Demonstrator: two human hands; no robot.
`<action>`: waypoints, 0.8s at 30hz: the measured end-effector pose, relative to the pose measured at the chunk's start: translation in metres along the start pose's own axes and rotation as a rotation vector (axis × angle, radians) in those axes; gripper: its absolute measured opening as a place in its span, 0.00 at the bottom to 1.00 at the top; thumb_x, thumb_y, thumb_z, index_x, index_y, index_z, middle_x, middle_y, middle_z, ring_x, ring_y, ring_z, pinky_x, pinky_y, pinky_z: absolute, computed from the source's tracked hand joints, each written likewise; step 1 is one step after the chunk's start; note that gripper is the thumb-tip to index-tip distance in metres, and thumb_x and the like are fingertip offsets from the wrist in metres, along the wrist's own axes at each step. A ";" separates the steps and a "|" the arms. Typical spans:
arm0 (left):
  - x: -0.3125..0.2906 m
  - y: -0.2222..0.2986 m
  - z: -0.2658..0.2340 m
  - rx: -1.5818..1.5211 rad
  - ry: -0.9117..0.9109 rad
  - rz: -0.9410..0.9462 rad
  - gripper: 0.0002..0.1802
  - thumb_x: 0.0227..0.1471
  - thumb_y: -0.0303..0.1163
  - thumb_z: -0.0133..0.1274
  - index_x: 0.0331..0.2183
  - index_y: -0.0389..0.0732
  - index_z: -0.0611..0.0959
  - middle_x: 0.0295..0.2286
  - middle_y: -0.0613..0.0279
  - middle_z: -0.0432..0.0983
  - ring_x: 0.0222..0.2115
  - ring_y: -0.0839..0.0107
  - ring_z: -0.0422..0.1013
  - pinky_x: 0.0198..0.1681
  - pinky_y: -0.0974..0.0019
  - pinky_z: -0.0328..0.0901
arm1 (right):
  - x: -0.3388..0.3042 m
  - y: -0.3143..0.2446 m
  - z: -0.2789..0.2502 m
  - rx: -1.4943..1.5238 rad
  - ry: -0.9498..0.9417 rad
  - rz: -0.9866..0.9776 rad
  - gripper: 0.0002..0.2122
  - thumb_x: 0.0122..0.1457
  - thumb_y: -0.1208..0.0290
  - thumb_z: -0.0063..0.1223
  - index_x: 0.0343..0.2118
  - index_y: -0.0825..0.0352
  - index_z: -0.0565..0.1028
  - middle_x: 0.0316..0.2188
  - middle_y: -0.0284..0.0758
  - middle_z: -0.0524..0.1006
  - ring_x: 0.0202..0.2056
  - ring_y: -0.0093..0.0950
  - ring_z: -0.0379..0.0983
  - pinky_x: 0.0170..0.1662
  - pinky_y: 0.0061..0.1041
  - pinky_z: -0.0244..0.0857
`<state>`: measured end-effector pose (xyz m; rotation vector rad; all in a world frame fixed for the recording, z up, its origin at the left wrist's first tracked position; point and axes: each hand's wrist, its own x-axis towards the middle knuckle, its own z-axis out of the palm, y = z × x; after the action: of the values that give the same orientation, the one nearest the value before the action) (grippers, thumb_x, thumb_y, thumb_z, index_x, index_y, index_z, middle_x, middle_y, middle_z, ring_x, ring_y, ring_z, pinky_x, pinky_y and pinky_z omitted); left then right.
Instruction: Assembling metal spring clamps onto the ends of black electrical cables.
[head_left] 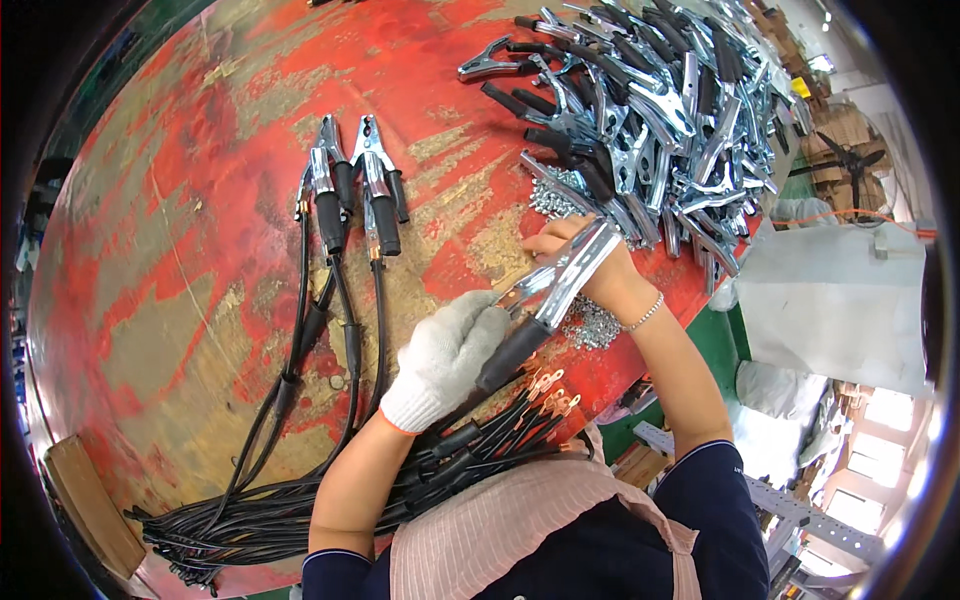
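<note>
My left hand (448,350), in a white knit glove, grips a silver spring clamp (578,268) with black handle sleeves. The clamp tilts up to the right, jaw end over my right hand. My bare right hand (612,284) lies partly behind it, fingers bent together; whatever they hold is hidden. Small metal nuts (592,326) lie beside the right wrist, and a pile of small metal fasteners (552,196) lies beyond its fingers. Below the left hand runs a bundle of black cables (440,465) with copper ring lugs (545,385).
A large heap of loose clamps (650,120) covers the far right of the worn red table (150,290). Two clamps (372,185) attached to black cables lie left of centre. A cardboard piece (95,505) stands at the near left edge. Beyond the right edge is a black fan (850,160).
</note>
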<state>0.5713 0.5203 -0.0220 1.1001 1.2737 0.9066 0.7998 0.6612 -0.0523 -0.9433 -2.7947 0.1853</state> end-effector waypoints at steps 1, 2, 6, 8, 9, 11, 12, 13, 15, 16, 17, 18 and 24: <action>0.000 0.004 0.000 0.040 0.009 0.013 0.18 0.59 0.38 0.48 0.44 0.34 0.78 0.28 0.49 0.78 0.31 0.61 0.76 0.37 0.63 0.68 | 0.003 -0.001 0.000 0.014 -0.014 -0.011 0.09 0.48 0.63 0.58 0.33 0.57 0.77 0.30 0.28 0.77 0.35 0.31 0.74 0.37 0.31 0.66; -0.001 0.008 -0.001 0.080 0.017 0.027 0.17 0.59 0.38 0.48 0.43 0.34 0.78 0.28 0.49 0.78 0.30 0.60 0.76 0.37 0.62 0.68 | 0.007 -0.004 -0.001 0.027 -0.029 -0.022 0.09 0.48 0.63 0.58 0.33 0.57 0.77 0.30 0.27 0.77 0.35 0.31 0.74 0.37 0.31 0.65; -0.004 0.022 -0.001 0.122 0.018 0.056 0.13 0.57 0.37 0.49 0.40 0.39 0.79 0.26 0.50 0.78 0.29 0.54 0.76 0.34 0.57 0.68 | 0.010 -0.008 -0.015 -0.042 -0.139 -0.004 0.06 0.50 0.65 0.58 0.32 0.56 0.78 0.30 0.29 0.77 0.36 0.32 0.74 0.39 0.31 0.63; -0.007 0.019 0.000 0.189 0.049 0.083 0.12 0.56 0.37 0.50 0.39 0.41 0.80 0.25 0.50 0.78 0.29 0.51 0.76 0.33 0.55 0.68 | 0.013 -0.022 -0.020 0.399 -0.007 0.177 0.05 0.54 0.69 0.60 0.32 0.61 0.78 0.29 0.29 0.78 0.32 0.25 0.74 0.36 0.25 0.66; -0.008 0.020 0.000 0.198 0.058 0.081 0.12 0.56 0.37 0.50 0.39 0.42 0.80 0.25 0.49 0.78 0.29 0.50 0.76 0.32 0.55 0.68 | 0.015 -0.043 -0.029 0.724 0.002 0.369 0.05 0.55 0.70 0.60 0.33 0.62 0.77 0.29 0.28 0.77 0.31 0.22 0.74 0.35 0.22 0.66; -0.008 0.021 0.000 0.213 0.047 0.083 0.12 0.56 0.38 0.50 0.39 0.43 0.80 0.26 0.47 0.77 0.30 0.49 0.75 0.32 0.54 0.68 | 0.010 -0.067 -0.032 1.279 0.036 0.653 0.06 0.57 0.73 0.60 0.35 0.68 0.77 0.29 0.28 0.77 0.30 0.15 0.72 0.32 0.15 0.65; -0.008 0.021 0.000 0.221 0.046 0.079 0.12 0.56 0.38 0.50 0.39 0.43 0.80 0.26 0.47 0.77 0.30 0.49 0.75 0.32 0.54 0.68 | 0.006 -0.073 -0.030 1.401 0.056 0.689 0.06 0.57 0.73 0.60 0.35 0.68 0.77 0.29 0.28 0.77 0.30 0.15 0.72 0.32 0.15 0.65; -0.008 0.022 -0.001 0.231 0.045 0.076 0.12 0.56 0.38 0.50 0.39 0.43 0.80 0.26 0.47 0.77 0.30 0.49 0.75 0.32 0.54 0.68 | 0.001 -0.078 -0.027 1.523 0.077 0.724 0.07 0.57 0.73 0.60 0.35 0.69 0.76 0.28 0.28 0.77 0.29 0.15 0.72 0.32 0.16 0.65; -0.008 0.023 -0.002 0.239 0.023 0.064 0.12 0.56 0.37 0.50 0.39 0.41 0.80 0.25 0.51 0.77 0.28 0.56 0.74 0.32 0.58 0.68 | -0.006 -0.089 -0.018 1.728 0.153 0.725 0.08 0.57 0.73 0.59 0.37 0.69 0.76 0.29 0.28 0.76 0.29 0.16 0.71 0.32 0.16 0.65; -0.008 0.024 -0.003 0.238 0.005 0.054 0.12 0.57 0.36 0.50 0.40 0.40 0.79 0.25 0.54 0.76 0.26 0.63 0.73 0.32 0.63 0.67 | -0.009 -0.090 -0.017 1.797 0.118 0.776 0.07 0.57 0.73 0.59 0.37 0.69 0.76 0.29 0.28 0.76 0.30 0.16 0.71 0.32 0.16 0.65; -0.008 0.024 -0.004 0.237 -0.013 0.045 0.13 0.57 0.35 0.50 0.41 0.38 0.79 0.25 0.58 0.75 0.25 0.70 0.72 0.32 0.68 0.67 | -0.012 -0.089 -0.017 1.865 0.081 0.827 0.07 0.57 0.73 0.59 0.37 0.69 0.76 0.30 0.28 0.76 0.31 0.16 0.71 0.32 0.17 0.65; -0.009 0.024 -0.004 0.230 -0.004 0.050 0.12 0.57 0.36 0.50 0.40 0.40 0.79 0.25 0.54 0.76 0.27 0.63 0.73 0.32 0.63 0.67 | -0.016 -0.089 -0.016 1.932 0.042 0.878 0.07 0.57 0.73 0.59 0.36 0.68 0.76 0.30 0.28 0.76 0.31 0.16 0.71 0.33 0.17 0.65; -0.008 0.025 -0.003 0.232 -0.011 0.066 0.13 0.56 0.39 0.50 0.40 0.44 0.80 0.27 0.46 0.77 0.32 0.48 0.75 0.34 0.53 0.68 | -0.036 -0.087 0.001 2.011 0.066 0.833 0.06 0.62 0.70 0.53 0.34 0.67 0.72 0.31 0.33 0.75 0.35 0.24 0.74 0.36 0.19 0.70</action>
<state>0.5693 0.5194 0.0044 1.3335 1.3642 0.8148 0.7765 0.5707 -0.0428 -1.0367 -0.7274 2.1751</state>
